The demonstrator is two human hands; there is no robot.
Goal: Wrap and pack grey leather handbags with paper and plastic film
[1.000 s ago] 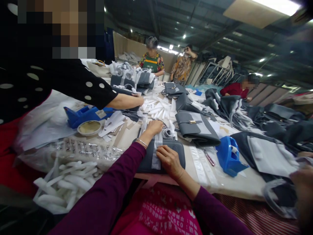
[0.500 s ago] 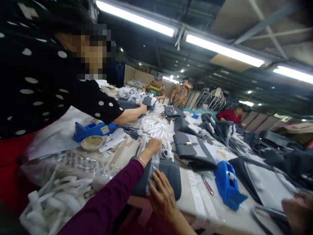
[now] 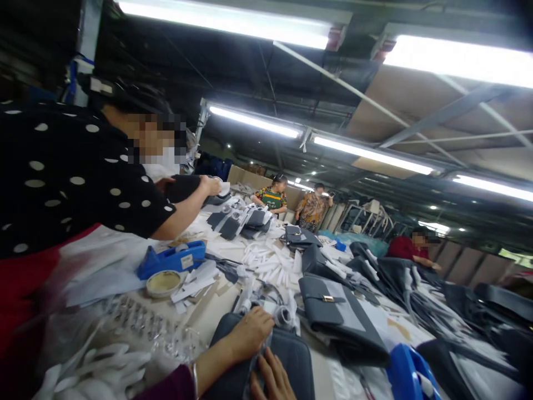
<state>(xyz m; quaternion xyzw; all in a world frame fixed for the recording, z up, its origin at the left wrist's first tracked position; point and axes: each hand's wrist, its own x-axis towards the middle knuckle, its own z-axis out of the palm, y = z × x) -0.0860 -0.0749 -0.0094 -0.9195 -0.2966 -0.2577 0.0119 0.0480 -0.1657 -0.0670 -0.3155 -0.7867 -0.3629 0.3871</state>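
A dark grey handbag (image 3: 293, 355) lies flat in front of me with a pale translucent strip (image 3: 261, 361) running down its middle. My left hand (image 3: 252, 332), with a bracelet and purple sleeve, is closed over the strip's upper end at the bag's far edge; its fingertips are partly hidden. My right hand (image 3: 272, 378) rests lower on the strip, fingers stretched out and flat. Just past my left hand are a wrapped handle and a white roll-like piece (image 3: 283, 316). Another dark bag with a gold clasp (image 3: 328, 300) lies to the right.
Blue tape dispensers (image 3: 172, 260) (image 3: 410, 375) stand left and right. A round tub (image 3: 163, 283), paper scraps (image 3: 200, 283) and white strips (image 3: 270, 261) cover the table. A co-worker in a dotted top (image 3: 83, 172) holds a dark bag at left. More bags (image 3: 378, 278) pile up at right.
The view has tilted up, so the table sits lower. My hands remain on the handbag and its strip. The co-worker at left has drawn back and lifted a dark bag.
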